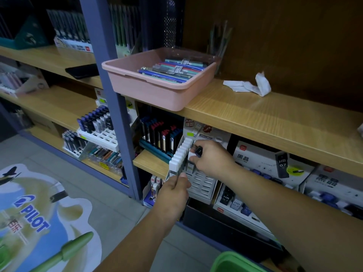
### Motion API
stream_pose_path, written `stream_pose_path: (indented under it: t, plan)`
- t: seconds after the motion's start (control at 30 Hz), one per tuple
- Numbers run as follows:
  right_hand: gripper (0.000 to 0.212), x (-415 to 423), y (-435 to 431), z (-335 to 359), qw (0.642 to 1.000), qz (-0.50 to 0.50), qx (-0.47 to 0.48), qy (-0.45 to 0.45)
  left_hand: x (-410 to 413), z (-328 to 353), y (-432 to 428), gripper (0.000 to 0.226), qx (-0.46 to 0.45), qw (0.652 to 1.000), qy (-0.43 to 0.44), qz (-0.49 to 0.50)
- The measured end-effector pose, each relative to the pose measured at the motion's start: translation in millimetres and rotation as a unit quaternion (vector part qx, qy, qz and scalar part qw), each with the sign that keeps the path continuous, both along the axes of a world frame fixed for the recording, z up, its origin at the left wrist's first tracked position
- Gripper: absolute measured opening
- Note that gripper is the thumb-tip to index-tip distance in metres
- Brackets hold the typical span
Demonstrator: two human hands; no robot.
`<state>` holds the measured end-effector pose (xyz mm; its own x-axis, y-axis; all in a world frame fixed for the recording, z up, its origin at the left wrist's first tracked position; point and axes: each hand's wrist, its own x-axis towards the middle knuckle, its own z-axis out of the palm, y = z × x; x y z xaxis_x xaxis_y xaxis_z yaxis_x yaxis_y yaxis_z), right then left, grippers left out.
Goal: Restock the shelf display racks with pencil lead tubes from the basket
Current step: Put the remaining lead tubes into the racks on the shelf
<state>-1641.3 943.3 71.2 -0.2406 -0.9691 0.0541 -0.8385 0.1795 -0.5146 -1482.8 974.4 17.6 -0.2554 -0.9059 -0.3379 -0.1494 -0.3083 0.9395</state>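
The right grip [211, 156] pinches a dark-capped lead tube [198, 151] above the white display rack [202, 185], just beside the row of white-capped tubes [180, 154] along the rack's left edge. The left grip [173, 190] pinches the row's front tube. The rack stands at the lower shelf's [151, 161] front edge. A green basket [233, 262] is nearest the camera, and a pink tray [149, 89] overhangs the upper shelf [255, 114].

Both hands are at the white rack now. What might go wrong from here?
The left hand grips the front tube of the white-capped row; releasing it may topple the row. The right hand holds a dark-capped tube that may miss its slot. The pink tray overhangs the shelf above and might get bumped.
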Motion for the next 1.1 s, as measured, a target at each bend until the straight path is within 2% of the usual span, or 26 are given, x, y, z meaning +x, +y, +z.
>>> stream_pose_path:
  t: [0.07,0.13,0.2,0.27,0.37,0.4,0.43,0.47,0.53,0.6,0.67,0.8,0.93,1.0,1.1]
  plan:
    - [0.013,0.7,-1.6,3.6,1.0,0.012,0.011,0.024,0.7,0.4,-0.7,0.038,-0.008,1.0,-0.004,-0.005]
    - [0.008,3.4,2.3,4.6,0.994,0.029,0.001,0.108,0.9,1.1,0.2,0.038,-0.023,1.0,-0.013,-0.009]
    - [0.016,7.1,8.5,1.4,0.987,0.041,-0.04,0.15,0.1,2.0,1.9,0.039,-0.028,0.999,-0.015,-0.013]
    - [0.013,8.1,12.6,0.1,0.991,0.015,-0.062,0.114,1.0,3.9,2.7,0.037,-0.025,0.999,-0.015,-0.016]
    - [0.009,6.3,10.1,0.2,0.998,-0.012,-0.023,0.066,5.6,4.7,-0.5,0.029,-0.002,1.0,-0.011,-0.008]
    - [0.011,5.5,9.2,0.8,1.0,-0.014,-0.014,0.011,7.5,4.6,-1.2,0.024,0.011,1.0,-0.007,-0.005]
    - [0.016,4.5,8.7,1.2,0.996,-0.024,-0.016,-0.085,9.2,5.9,-1.2,0.021,0.022,1.0,-0.001,-0.005]
    - [0.021,5.3,10.9,4.5,0.978,-0.039,-0.016,-0.205,10.2,7.8,-0.5,0.02,0.029,1.0,0.007,-0.01]
    - [0.02,5.3,22.2,13.2,0.91,-0.072,-0.007,-0.408,10.0,15.3,3.2,0.028,0.026,0.999,0.013,-0.037]
    - [0.015,4.0,39.3,21.6,0.851,-0.085,0.012,-0.519,8.2,22.1,9.7,0.044,0.012,0.997,0.003,-0.081]
    - [0.014,2.2,55.3,21.4,0.8,-0.09,0.027,-0.593,5.7,26.7,17.9,0.047,-0.007,0.99,-0.011,-0.144]
    - [0.008,0.1,83.7,10.3,0.73,-0.12,0.003,-0.673,-3.9,34.8,35.0,0.035,-0.017,0.967,-0.023,-0.254]
    - [0.001,-2.9,101.2,5.0,0.674,-0.124,-0.011,-0.728,-9.8,35.8,42.7,0.027,-0.024,0.959,-0.024,-0.281]
    - [0.003,-4.1,105.5,2.1,0.656,-0.124,-0.011,-0.745,-10.4,35.4,44.4,0.024,-0.02,0.959,-0.025,-0.281]
    - [0.017,-5.1,109.0,-1.9,0.644,-0.118,-0.016,-0.755,-13.4,36.1,47.5,0.025,-0.013,0.96,-0.031,-0.277]
